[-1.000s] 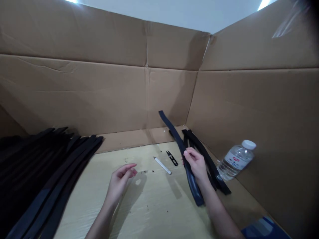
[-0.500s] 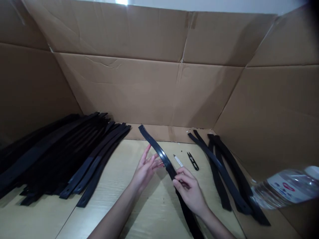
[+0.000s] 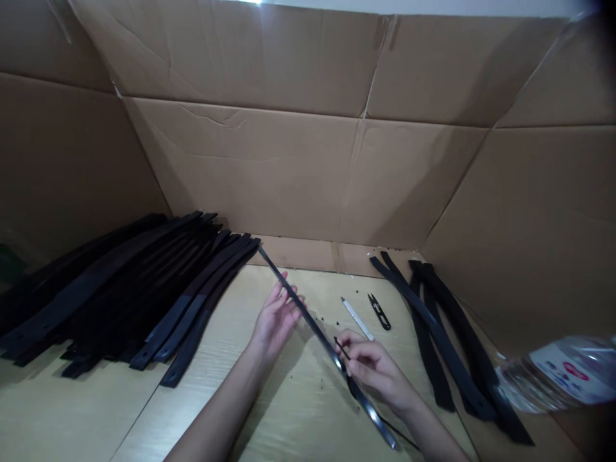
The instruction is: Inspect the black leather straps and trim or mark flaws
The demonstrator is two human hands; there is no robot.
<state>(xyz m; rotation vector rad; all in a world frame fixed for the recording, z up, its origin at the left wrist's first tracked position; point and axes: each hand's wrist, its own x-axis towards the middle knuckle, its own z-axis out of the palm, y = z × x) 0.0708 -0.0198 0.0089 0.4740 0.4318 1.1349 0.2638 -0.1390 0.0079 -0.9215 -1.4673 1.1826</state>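
A long, curved black strip (image 3: 314,328) is turned edge-on in front of me, running from the far left down to the near right. My left hand (image 3: 274,323) holds its upper half, fingers partly behind it. Lower down, my right hand (image 3: 373,366) is closed in a pinch on a thin black strand (image 3: 341,347) beside the strip. More thin dark strand (image 3: 399,430) shows below that hand, near the strip's lower end. Whether the strand is still joined to the strip, I cannot tell.
Many black strips (image 3: 139,282) are piled at left; several more (image 3: 433,321) lie at right. A white pen-like tool (image 3: 357,318) and black thread snips (image 3: 379,312) lie beyond my right hand. A clear bottle (image 3: 558,372) is far right. Cardboard walls (image 3: 269,173) surround the table (image 3: 202,410).
The strip has turned from its broad face to its edge, and its lower end has come into view. My right hand now pinches a thin strand rather than the strip. The view shifted slightly.
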